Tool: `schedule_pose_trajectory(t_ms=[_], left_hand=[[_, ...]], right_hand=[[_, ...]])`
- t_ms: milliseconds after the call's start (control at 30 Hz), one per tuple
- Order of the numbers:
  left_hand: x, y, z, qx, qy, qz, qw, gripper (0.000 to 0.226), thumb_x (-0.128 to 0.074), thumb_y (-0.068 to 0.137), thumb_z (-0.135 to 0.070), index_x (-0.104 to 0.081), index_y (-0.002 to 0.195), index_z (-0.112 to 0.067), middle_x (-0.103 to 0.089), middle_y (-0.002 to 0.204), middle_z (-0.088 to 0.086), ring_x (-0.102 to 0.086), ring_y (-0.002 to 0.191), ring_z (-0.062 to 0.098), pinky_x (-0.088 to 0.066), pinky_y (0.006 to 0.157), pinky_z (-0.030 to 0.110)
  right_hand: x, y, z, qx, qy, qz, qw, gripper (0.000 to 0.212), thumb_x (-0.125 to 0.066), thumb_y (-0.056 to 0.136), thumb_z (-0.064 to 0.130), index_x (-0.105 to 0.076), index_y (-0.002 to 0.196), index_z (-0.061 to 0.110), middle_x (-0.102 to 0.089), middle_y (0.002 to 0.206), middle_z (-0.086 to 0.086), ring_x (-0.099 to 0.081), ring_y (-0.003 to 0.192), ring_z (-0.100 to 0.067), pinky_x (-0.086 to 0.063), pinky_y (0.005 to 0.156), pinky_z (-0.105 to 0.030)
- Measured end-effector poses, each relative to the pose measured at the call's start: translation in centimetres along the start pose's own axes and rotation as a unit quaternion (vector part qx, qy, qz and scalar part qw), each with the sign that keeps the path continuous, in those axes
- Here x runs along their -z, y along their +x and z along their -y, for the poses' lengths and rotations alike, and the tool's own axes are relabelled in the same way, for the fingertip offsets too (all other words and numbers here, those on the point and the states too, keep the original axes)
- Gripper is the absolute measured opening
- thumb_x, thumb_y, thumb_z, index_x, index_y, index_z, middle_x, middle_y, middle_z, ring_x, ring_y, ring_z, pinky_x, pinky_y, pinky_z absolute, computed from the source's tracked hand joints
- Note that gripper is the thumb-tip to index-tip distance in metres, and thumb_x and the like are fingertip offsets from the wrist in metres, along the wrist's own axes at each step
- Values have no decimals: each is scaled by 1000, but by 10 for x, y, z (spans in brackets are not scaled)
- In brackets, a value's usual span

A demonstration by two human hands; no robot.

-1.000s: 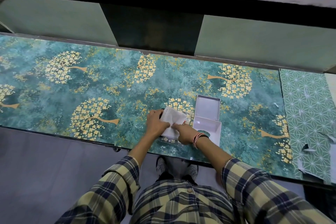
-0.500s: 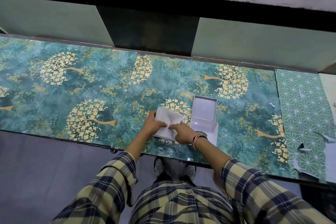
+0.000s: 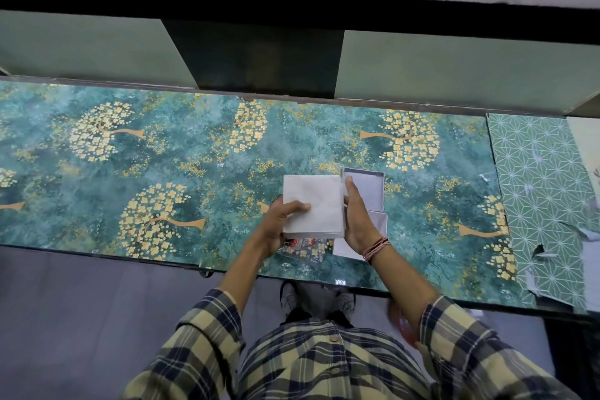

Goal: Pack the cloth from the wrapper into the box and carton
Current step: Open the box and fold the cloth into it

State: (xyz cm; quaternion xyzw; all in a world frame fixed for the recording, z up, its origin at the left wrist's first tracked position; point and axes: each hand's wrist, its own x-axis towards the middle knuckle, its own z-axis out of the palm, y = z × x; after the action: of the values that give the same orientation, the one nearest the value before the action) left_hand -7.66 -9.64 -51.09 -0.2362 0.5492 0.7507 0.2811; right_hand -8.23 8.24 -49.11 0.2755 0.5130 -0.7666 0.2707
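A folded white cloth [image 3: 316,201] is held flat above the table between both hands. My left hand [image 3: 280,221] grips its lower left corner, thumb on top. My right hand [image 3: 357,221] presses along its right edge, fingers straight. Right behind the right hand lies an open white box [image 3: 370,191], and its second half [image 3: 380,222] sits nearer to me, partly hidden by the hand. A clear wrapper [image 3: 302,248] with red print lies on the table under the cloth and hands.
The table [image 3: 194,172] has a teal cover with golden trees. A green star-patterned sheet [image 3: 542,188] with torn paper pieces lies at the right end. Pale green panels stand behind the table. My shoes show below the table's near edge.
The cloth has been lifted off the wrapper and raised, now held spread flat between both hands. The right hand moved from on top of the cloth to its right edge.
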Motion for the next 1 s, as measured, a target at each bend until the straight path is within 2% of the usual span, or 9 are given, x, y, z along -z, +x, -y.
schedule_pose_trajectory(t_ms=[167,267,367,467,533,667,800,900,1000], left_hand=[[-26,3,6,-33,43,39,998,52,-78,86,-26,-60,133,-13,-74,122,14,-73,103,32,-60,70,39],[-39,3,9,-38,63,57,996,53,-78,87,-33,-59,134,-16,-73,124,12,-71,111,35,-60,87,49],[-51,2,11,-37,89,87,992,52,-77,89,-34,-59,134,-16,-74,124,10,-70,113,33,-58,96,48],[-61,1,14,-17,115,128,985,52,-77,89,-31,-59,135,-17,-73,126,9,-70,114,31,-58,97,46],[-67,1,17,-3,134,145,980,51,-78,89,-28,-59,135,-18,-73,126,7,-70,114,29,-58,96,45],[-73,6,25,10,168,122,978,53,-79,87,-25,-60,134,-11,-73,125,8,-70,112,30,-60,90,43],[-72,14,37,21,205,59,977,41,-75,89,-17,-66,126,-1,-75,120,13,-73,104,29,-61,72,35],[-72,17,43,10,233,36,972,36,-75,88,-12,-69,121,0,-76,116,13,-74,103,30,-63,82,43],[-75,15,45,-13,259,12,966,30,-74,87,-12,-73,116,-4,-78,110,8,-75,100,27,-62,84,41]], right_hand=[[15,-7,-1,43,6,-52,998,60,-35,102,66,-73,120,24,-78,119,-8,-74,108,-31,-58,97,-53],[26,-15,-1,51,-8,-59,997,56,-38,102,63,-74,116,24,-78,118,-11,-74,107,-35,-58,96,-53],[45,-25,1,50,-5,-55,997,53,-45,100,63,-74,120,23,-78,118,-11,-73,109,-36,-59,96,-53],[68,-32,-1,31,-4,-16,999,49,-54,98,57,-71,126,21,-76,121,-14,-72,110,-37,-57,97,-53],[80,-36,-5,23,-15,-5,1000,39,-58,99,43,-71,123,15,-76,120,-16,-74,106,-35,-58,95,-49],[107,-35,-14,36,-45,-73,996,33,-71,91,18,-68,119,1,-72,122,-25,-73,94,-33,-60,78,-41],[124,-30,-25,32,-98,-117,988,40,-77,88,16,-68,121,-4,-75,120,-21,-73,96,-31,-61,78,-40],[125,-31,-29,60,-162,-143,975,36,-79,88,17,-70,116,-4,-75,115,-20,-72,86,-23,-57,64,-27],[120,-34,-31,83,-205,-168,961,33,-80,86,27,-72,109,5,-77,109,-14,-73,88,-24,-61,70,-36]])
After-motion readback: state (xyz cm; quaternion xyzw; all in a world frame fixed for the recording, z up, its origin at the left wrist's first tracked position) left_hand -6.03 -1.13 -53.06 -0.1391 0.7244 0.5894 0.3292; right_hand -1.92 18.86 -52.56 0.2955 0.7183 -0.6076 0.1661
